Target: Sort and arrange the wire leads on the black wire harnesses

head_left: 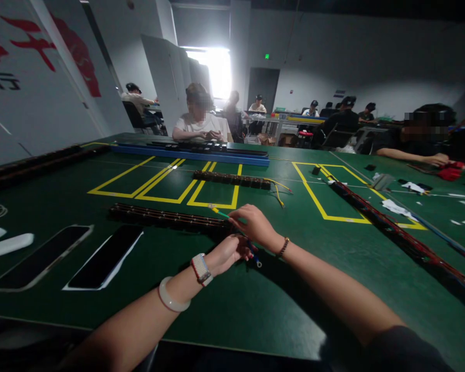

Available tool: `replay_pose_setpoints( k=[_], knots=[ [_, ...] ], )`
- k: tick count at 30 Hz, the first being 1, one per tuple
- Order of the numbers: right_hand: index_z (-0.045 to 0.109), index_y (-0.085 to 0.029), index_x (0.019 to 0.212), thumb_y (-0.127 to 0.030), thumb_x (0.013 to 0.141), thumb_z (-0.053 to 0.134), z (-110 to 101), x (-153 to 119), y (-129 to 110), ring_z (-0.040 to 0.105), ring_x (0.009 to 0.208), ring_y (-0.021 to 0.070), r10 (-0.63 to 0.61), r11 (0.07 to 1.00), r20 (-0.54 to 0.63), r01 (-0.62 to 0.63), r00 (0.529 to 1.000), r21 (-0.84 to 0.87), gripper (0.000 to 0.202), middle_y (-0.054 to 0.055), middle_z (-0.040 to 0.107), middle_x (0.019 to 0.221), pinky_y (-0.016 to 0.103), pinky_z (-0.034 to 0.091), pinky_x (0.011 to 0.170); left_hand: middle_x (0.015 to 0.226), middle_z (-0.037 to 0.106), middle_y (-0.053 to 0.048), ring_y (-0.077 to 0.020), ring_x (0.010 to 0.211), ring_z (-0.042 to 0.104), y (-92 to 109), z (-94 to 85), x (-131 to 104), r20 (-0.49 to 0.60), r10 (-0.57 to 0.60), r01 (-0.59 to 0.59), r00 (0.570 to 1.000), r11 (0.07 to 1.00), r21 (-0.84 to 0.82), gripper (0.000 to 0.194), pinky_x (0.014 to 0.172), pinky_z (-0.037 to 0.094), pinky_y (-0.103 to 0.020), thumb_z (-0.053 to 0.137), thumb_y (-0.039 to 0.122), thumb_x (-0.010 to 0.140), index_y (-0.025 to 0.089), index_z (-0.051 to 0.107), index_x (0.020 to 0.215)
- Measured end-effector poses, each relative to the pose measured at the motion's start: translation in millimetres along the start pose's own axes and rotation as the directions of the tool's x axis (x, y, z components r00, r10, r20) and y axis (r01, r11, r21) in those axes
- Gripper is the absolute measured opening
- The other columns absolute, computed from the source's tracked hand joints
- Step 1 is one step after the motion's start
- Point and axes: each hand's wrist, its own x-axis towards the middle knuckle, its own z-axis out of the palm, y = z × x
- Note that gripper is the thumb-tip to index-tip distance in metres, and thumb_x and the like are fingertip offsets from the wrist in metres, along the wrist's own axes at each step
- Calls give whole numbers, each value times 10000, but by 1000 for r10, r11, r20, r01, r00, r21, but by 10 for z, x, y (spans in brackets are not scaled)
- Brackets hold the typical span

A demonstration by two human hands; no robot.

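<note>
A long black strip with copper-coloured lines [170, 216] lies on the green table, its right end partly hidden by my hands. My left hand [230, 253], below that end, has its fingers curled round short blue and red wires. A blue-sleeved ring terminal [259, 263] sticks out beyond its fingers. Just above, my right hand [256, 226] is bent over with thumb and fingers together at the base of a yellow-green wire [221, 213]. That wire points up and left and ends in a metal lug. The fingertips' exact contact is hard to see.
A second black strip [232, 179] with yellow leads lies beyond my hands. Two phones [106, 258] and a white charger [13, 244] are at left. On the right runs a long wired strip [395, 227] near paper scraps [397, 207]. Co-workers sit across and at right.
</note>
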Motion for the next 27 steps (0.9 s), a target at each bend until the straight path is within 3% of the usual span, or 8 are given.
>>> replay_pose_setpoints(
  k=[6, 11, 14, 19, 23, 27],
  knots=[
    [703, -180, 807, -248, 874, 593, 189, 306, -141, 509, 750, 155, -19, 980, 147, 47, 989, -194, 146, 42, 666, 762, 274, 309, 699, 611, 605, -46, -107, 515, 516, -55, -25, 68, -11, 6, -5, 1000, 1000, 20, 180, 551, 381, -241, 429, 92, 784, 110, 602, 737],
    [687, -159, 751, -232, 884, 570, 305, 333, -188, 496, 743, 155, 16, 965, 221, 43, 975, -260, 192, 50, 653, 769, 277, 311, 710, 607, 594, -39, -117, 544, 512, -50, -4, 52, -40, -19, 20, 999, 999, 27, 168, 570, 389, -249, 443, 142, 814, 117, 607, 789],
    [702, -173, 854, -266, 909, 538, 324, 290, -189, 510, 778, 164, 23, 969, 202, 28, 979, -246, 196, 52, 650, 805, 285, 327, 729, 599, 588, -36, -119, 552, 500, -38, 18, 39, -46, -14, 17, 999, 998, 57, 188, 565, 384, -247, 411, 107, 809, 123, 596, 782],
    [644, -187, 1096, -342, 904, 546, 154, 144, -133, 538, 863, 177, 34, 994, 92, -24, 995, -109, 265, 69, 644, 964, 296, 372, 768, 643, 590, -32, -117, 554, 505, -20, 18, 37, -14, 25, -24, 1000, 997, 75, 156, 552, 377, -244, 421, 103, 817, 132, 573, 799],
    [641, -189, 1066, -327, 918, 520, -80, -75, 30, 540, 882, 177, 121, 991, 33, -119, 992, -59, 236, 67, 636, 946, 301, 386, 782, 740, 619, -45, -112, 597, 560, 24, 10, 15, 13, -19, 18, 1000, 998, 54, 143, 569, 384, -234, 426, 81, 833, 125, 562, 846],
    [662, -196, 1015, -362, 853, 616, -168, -385, 307, 549, 848, 183, 239, 959, 68, -225, 969, -171, 236, 56, 645, 914, 291, 379, 755, 756, 635, -55, -101, 598, 577, 88, 21, -24, 31, -44, 42, 999, 998, 56, 125, 573, 391, -219, 434, 103, 865, 112, 558, 861]
  ],
)
